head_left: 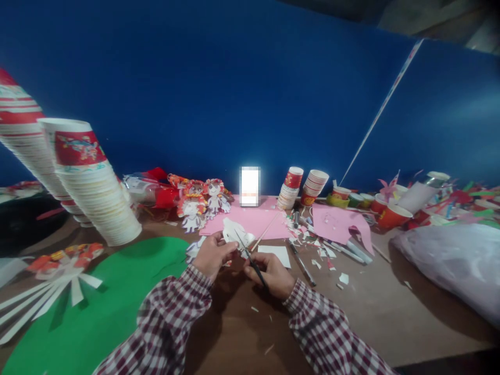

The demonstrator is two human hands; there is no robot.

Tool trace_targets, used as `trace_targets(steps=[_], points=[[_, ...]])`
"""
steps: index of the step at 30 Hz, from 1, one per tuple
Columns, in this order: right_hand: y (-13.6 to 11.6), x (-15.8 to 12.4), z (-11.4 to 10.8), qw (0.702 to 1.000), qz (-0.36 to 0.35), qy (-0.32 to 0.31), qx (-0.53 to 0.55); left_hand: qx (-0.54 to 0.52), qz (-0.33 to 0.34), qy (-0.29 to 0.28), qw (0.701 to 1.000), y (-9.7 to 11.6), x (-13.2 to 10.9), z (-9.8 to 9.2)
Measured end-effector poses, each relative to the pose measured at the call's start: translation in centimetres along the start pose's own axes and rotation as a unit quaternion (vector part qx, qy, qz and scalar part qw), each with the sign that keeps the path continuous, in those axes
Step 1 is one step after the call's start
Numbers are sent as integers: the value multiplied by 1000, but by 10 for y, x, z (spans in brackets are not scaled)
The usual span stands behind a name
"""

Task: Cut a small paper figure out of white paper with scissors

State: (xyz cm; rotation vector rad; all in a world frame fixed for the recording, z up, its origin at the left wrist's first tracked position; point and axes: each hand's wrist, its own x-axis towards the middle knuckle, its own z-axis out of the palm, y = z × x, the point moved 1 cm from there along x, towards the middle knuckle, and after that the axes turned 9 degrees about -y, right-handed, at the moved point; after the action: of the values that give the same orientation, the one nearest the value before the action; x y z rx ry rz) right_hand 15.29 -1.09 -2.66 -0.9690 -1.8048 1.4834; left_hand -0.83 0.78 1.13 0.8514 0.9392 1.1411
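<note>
My left hand pinches a piece of white paper by its lower left edge, above the brown table. A pair of scissors is in my right hand, its blades pointing up and left across the paper; the handles are partly hidden by my fingers. Just beyond, a pink sheet lies flat on the table. Paper figures with red and orange hair are gathered to the left of the white paper. A small white card lies right behind my right hand.
Tall stacks of paper cups lean at the left beside a green round sheet bearing a fringed paper piece. Shorter cup stacks stand at the back. Pens and paper scraps lie right; a plastic bag bulges at far right.
</note>
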Motion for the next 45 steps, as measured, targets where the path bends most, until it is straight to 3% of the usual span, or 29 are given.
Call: trace_targets(steps=[45], points=[[-11,0,7,999,18,18,29,2,-14,19,1000,2,-1,2]])
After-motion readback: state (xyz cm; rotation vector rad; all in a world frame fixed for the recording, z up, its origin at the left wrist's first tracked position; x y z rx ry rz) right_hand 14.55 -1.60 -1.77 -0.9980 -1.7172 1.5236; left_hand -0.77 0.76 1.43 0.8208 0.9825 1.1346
